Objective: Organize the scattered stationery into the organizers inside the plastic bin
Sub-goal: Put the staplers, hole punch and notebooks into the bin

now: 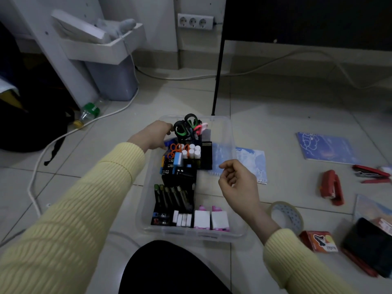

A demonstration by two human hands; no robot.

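A clear plastic bin point(232, 209) stands on the tiled floor in front of me. Black organizers point(180, 179) inside it hold green-handled scissors point(186, 125), orange scissors point(177, 150), white glue sticks point(193, 151), cutters point(174, 196) and white boxes point(202, 219). My left hand point(156, 134) reaches into the bin's far left, fingers against the scissors holder; whether it grips anything is hidden. Over the bin's right side hovers my right hand point(237, 183), fingers loosely curled and holding nothing. Two red staplers point(332, 187) point(372, 174) lie on the floor to the right.
A blue notebook point(252, 161) lies under the bin's right edge, another notebook point(326, 148) farther right. A tape roll point(286, 215), a red box point(319, 240) and a black pouch point(369, 242) sit at the near right. A white cable point(42, 158), a bottle point(88, 113) and a black stand pole point(217, 71) are behind and left.
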